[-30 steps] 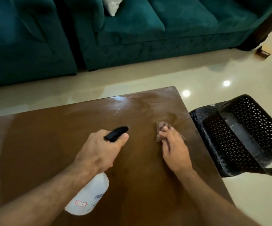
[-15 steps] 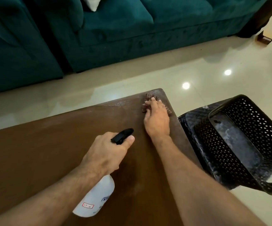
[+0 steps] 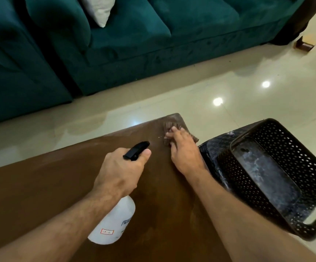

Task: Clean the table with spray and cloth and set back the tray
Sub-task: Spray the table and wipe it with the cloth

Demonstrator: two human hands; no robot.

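Observation:
The brown wooden table [image 3: 39, 190] fills the lower left of the head view. My left hand [image 3: 121, 173] grips the neck of a white spray bottle [image 3: 113, 224] with a black nozzle, held above the table's middle. My right hand [image 3: 185, 150] presses flat on a brown cloth [image 3: 169, 126] at the table's far right corner. Most of the cloth is hidden under my fingers. A black perforated tray [image 3: 278, 178] lies tilted just past the table's right edge.
A teal sofa [image 3: 153, 38] with a white cushion [image 3: 101, 10] runs along the far side, across a strip of glossy cream floor [image 3: 229, 87]. A small brown object [image 3: 304, 45] sits on the floor at the far right.
My right hand has slid the cloth away from me, from mid-table out to the far right corner. The left hand holds the bottle much as before.

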